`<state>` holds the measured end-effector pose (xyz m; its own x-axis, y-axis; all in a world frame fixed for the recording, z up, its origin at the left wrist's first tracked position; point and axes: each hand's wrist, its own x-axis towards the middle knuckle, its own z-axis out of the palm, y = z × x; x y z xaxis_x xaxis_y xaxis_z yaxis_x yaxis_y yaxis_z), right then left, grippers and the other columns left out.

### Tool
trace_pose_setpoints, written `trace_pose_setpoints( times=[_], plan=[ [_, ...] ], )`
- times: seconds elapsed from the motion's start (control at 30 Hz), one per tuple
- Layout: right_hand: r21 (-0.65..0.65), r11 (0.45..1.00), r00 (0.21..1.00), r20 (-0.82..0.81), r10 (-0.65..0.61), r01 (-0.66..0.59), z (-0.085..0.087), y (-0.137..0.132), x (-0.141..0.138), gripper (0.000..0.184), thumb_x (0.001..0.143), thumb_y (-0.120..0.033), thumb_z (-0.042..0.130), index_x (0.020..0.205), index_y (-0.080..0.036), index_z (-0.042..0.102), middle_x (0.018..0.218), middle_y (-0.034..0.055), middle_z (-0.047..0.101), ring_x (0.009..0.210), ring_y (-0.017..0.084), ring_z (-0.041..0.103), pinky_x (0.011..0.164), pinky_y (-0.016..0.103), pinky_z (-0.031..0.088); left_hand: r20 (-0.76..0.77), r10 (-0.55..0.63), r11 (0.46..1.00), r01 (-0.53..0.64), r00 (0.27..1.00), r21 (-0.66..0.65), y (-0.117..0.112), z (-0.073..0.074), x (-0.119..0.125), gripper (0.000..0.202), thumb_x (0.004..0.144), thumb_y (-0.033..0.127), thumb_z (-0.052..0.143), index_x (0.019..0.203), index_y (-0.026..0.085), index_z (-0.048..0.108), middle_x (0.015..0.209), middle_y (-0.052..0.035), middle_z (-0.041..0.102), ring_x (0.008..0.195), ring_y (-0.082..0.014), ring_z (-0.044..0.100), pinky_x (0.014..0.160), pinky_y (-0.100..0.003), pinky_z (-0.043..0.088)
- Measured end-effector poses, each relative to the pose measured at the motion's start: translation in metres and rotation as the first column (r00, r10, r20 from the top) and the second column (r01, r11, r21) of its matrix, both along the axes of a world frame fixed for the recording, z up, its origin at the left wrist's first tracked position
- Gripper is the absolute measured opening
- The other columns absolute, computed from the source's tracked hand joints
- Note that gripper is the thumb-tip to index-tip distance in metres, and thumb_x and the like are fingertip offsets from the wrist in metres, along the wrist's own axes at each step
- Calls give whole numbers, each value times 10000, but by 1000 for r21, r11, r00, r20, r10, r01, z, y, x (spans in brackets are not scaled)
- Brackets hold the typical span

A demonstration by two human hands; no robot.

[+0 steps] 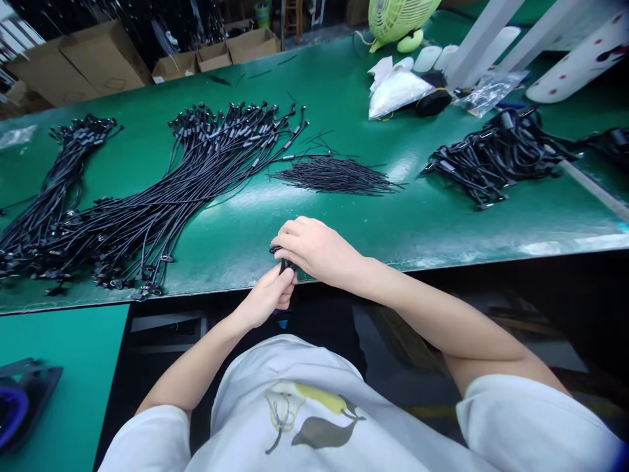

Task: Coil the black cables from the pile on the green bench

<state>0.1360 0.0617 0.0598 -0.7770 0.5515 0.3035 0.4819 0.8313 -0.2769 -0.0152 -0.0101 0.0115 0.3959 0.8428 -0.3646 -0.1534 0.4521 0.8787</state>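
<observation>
At the front edge of the green table, my left hand (268,296) is closed round a black cable (285,265), which looks coiled into a small bundle. My right hand (309,248) bends over the top of the same cable, fingers closed on it; a dark loop shows by its fingertips. Most of the cable is hidden by my fingers. Beyond my hands lies a pile of thin black ties (339,176). To the left spreads a large heap of straight black cables (196,177) with connectors at their ends. Bundled coiled cables (496,154) lie to the right.
Another bunch of cables (73,164) lies at far left. A green fan (400,19), a white plastic bag (398,93) and white posts (481,42) stand at the back right. Cardboard boxes (93,62) are behind the table (236,262). A lower green surface (73,341) is at left.
</observation>
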Motion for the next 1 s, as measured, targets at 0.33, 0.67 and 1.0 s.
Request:
trace_pose_setpoints(
  times=[0.33, 0.67, 1.0],
  plan=[
    [107, 990, 994, 47, -96, 91, 5, -1, 4, 368, 993, -336, 397, 763, -140, 608, 819, 70, 555, 728, 170, 401, 685, 312, 281, -94, 55, 985, -39, 994, 169, -1, 0, -4, 416, 904, 615, 429, 994, 209, 412, 644, 92, 267, 474, -49, 203, 445, -173, 188],
    [245, 969, 945, 313, -98, 20, 5, -7, 4, 221, 945, -112, 359, 847, -131, 557, 764, 67, 545, 699, 181, 464, 610, 317, 224, -276, 249, 951, -180, 928, 251, 13, -10, -11, 397, 900, 602, 444, 926, 206, 438, 609, 82, 349, 455, -57, 276, 436, -176, 249],
    [64, 971, 867, 438, -237, 232, 6, -11, -7, 239, 911, -108, 348, 918, -90, 586, 817, 114, 625, 698, 194, 586, 536, 293, 246, -607, 347, 878, -20, 715, 478, 25, -5, -19, 293, 968, 466, 362, 1091, 211, 437, 677, 37, 496, 558, -135, 500, 606, -260, 413]
  ],
)
